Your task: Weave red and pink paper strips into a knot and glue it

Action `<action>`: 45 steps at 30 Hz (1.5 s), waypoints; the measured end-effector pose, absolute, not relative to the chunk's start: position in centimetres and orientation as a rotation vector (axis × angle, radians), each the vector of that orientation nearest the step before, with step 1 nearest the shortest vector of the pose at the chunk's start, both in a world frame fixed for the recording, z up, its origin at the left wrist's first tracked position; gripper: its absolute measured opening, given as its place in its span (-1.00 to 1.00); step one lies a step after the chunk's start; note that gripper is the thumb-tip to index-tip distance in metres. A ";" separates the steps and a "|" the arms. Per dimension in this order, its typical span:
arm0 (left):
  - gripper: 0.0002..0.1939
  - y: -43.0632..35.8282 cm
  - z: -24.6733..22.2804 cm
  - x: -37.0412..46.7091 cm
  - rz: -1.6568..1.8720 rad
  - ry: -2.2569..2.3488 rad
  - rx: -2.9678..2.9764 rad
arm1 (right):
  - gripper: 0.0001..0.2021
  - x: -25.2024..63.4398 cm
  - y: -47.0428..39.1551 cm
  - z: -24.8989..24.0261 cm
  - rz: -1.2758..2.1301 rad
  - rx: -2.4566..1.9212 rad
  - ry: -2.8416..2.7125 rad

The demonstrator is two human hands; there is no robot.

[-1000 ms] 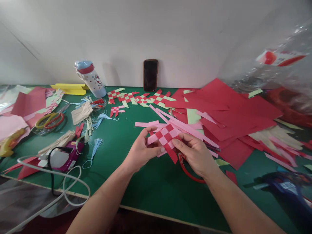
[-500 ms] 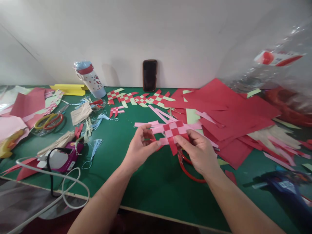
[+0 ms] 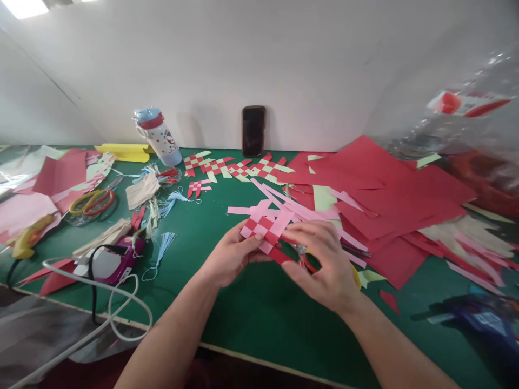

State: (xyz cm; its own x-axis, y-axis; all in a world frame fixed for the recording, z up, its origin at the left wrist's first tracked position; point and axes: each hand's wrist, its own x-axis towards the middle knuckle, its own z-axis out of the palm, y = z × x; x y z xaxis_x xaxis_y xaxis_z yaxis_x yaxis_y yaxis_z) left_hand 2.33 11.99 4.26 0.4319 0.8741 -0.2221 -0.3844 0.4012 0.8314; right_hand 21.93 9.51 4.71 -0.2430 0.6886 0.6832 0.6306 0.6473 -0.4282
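Observation:
A woven red and pink paper piece [image 3: 263, 228] is pinched in my left hand [image 3: 233, 256], the thumb on its checkered face. Pink strips stick out from its top and a red strip runs down to the right. My right hand [image 3: 324, 265] is beside that red strip, its thumb apart from the other fingers, with the thumb tip near the strip's end. Partly hidden behind my right hand lie scissors [image 3: 308, 263]. Loose pink strips [image 3: 239, 210] lie just beyond my hands.
Several woven red and green pieces [image 3: 243, 169] lie below a propped phone [image 3: 253, 131]. Red sheets [image 3: 389, 197] cover the right side. Bottle [image 3: 160, 138], tassels [image 3: 165, 246], yellow-and-red scissors [image 3: 92, 203], a purple device [image 3: 121, 262] and a white cable [image 3: 132, 319] are at left.
The woven piece has turned and moved left, now held by my left hand. My right hand has loosened from its checkered part and spread its fingers. The view has shifted slightly.

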 end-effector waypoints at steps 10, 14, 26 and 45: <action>-0.60 12.5 4.2 1.7 0.741 0.844 0.959 | -0.55 22.5 10.5 4.4 1.293 -1.204 -1.265; -0.55 12.6 4.4 1.8 0.799 0.825 0.944 | -0.62 21.9 10.2 4.3 1.250 -1.246 -1.274; -0.48 12.8 4.3 1.9 0.863 0.882 0.953 | -0.54 21.4 9.7 5.1 1.247 -1.477 -1.418; -0.84 10.7 4.9 -2.7 0.476 1.397 1.667 | -0.67 23.5 11.3 3.1 0.773 -1.406 -1.495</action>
